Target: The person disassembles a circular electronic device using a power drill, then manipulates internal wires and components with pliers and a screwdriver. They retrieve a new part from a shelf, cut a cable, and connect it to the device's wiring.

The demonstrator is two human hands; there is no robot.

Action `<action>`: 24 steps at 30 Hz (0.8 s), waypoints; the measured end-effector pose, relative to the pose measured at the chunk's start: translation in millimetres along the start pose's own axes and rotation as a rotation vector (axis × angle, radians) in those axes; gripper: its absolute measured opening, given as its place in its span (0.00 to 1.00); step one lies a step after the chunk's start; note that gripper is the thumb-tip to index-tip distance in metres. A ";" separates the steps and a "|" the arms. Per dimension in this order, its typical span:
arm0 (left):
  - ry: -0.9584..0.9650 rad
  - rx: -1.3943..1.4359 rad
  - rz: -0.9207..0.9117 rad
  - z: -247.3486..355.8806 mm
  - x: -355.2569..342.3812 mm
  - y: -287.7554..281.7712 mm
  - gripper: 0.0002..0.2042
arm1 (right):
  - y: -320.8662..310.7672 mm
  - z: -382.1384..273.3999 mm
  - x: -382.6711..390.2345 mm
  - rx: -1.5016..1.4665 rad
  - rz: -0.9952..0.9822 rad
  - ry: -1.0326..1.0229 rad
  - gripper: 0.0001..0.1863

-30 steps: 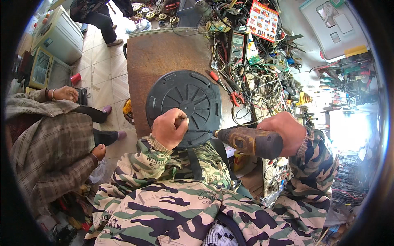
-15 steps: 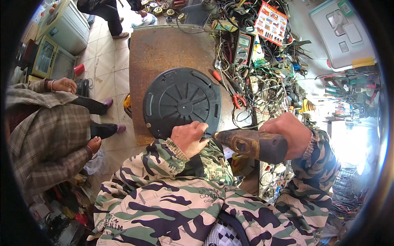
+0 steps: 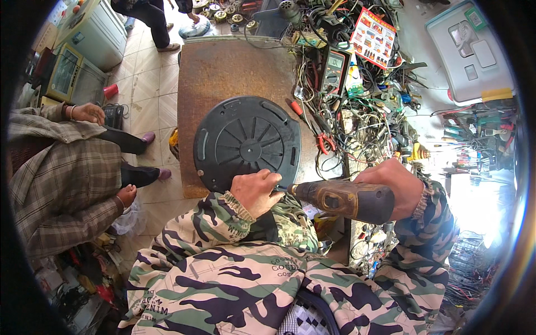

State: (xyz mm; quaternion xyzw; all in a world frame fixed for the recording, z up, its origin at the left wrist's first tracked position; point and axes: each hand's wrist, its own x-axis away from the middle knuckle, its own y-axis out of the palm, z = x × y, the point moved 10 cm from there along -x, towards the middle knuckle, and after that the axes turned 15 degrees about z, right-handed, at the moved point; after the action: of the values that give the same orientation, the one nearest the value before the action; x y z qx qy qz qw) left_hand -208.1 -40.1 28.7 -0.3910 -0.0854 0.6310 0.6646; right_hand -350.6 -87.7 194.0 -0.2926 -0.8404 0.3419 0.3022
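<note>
A round black plastic base [image 3: 224, 139], with ribs radiating from its hub and slots along its rim, lies on the brown work table. My left hand [image 3: 255, 192] is at the base's near edge, fingers curled and thumb close to the index finger. Whatever is between those fingers is hidden. My right hand [image 3: 393, 187] grips a worn brown and black power drill [image 3: 340, 199], held level and pointing left. The drill's tip meets the dark area just beside my left thumb and fingertips.
Right of the base lie red-handled pliers [image 3: 324, 143], a red-handled screwdriver [image 3: 294, 106], a multimeter [image 3: 334, 70] and tangled wires [image 3: 360, 131]. The bare wooden table top [image 3: 229, 67] stretches behind. At left stands a person in a plaid coat [image 3: 72, 184]; another person's legs [image 3: 151, 25] show at the far left.
The view has shifted slightly. Both hands and the drill keep nearly the same place at the base's near edge, with no grip changed.
</note>
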 end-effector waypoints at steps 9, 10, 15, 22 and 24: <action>-0.007 0.033 0.017 1.2 -2.3 0.6 0.20 | 5.9 1.9 2.5 0.024 -0.056 0.016 0.18; -0.014 0.023 0.013 -0.7 -2.0 0.3 0.20 | 6.9 0.2 1.7 0.032 -0.073 0.004 0.20; -0.024 0.002 0.016 -1.7 -1.1 -1.9 0.19 | 4.1 0.2 -1.9 -0.001 -0.014 0.030 0.16; -0.016 0.011 0.011 -1.9 -1.4 -1.0 0.19 | 4.7 2.2 1.5 -0.004 -0.016 0.041 0.17; -0.016 0.015 0.006 -1.9 -0.8 0.5 0.19 | 5.5 4.2 3.9 -0.008 -0.022 0.060 0.17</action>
State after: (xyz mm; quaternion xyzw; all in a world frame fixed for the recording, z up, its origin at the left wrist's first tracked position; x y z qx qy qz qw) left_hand -207.5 -41.7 27.4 -0.3813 -0.0849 0.6365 0.6650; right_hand -354.5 -83.3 188.5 -0.2945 -0.8355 0.3262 0.3299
